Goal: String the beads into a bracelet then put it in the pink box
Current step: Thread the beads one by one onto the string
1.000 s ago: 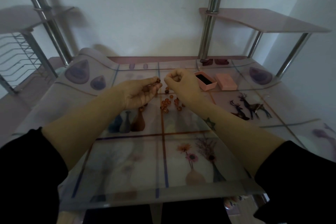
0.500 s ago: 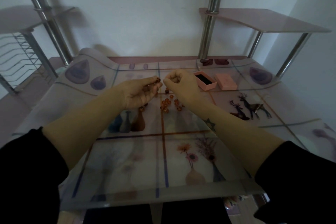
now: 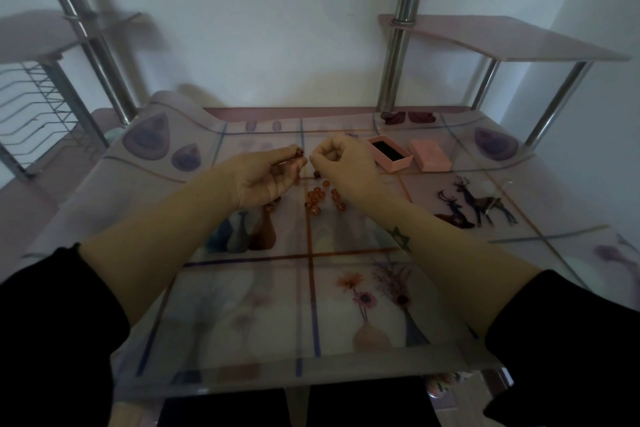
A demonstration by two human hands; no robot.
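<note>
My left hand pinches one small round amber bead at its fingertips. My right hand, just beside it, is curled, thumb against forefinger; what it holds, I cannot tell. Loose amber beads lie beneath on the printed tabletop, and the open pink cardboard box stands just right.

Your loose beads lie on the table at frame centre. The box sits to their upper right, its lid just right of it.
</note>
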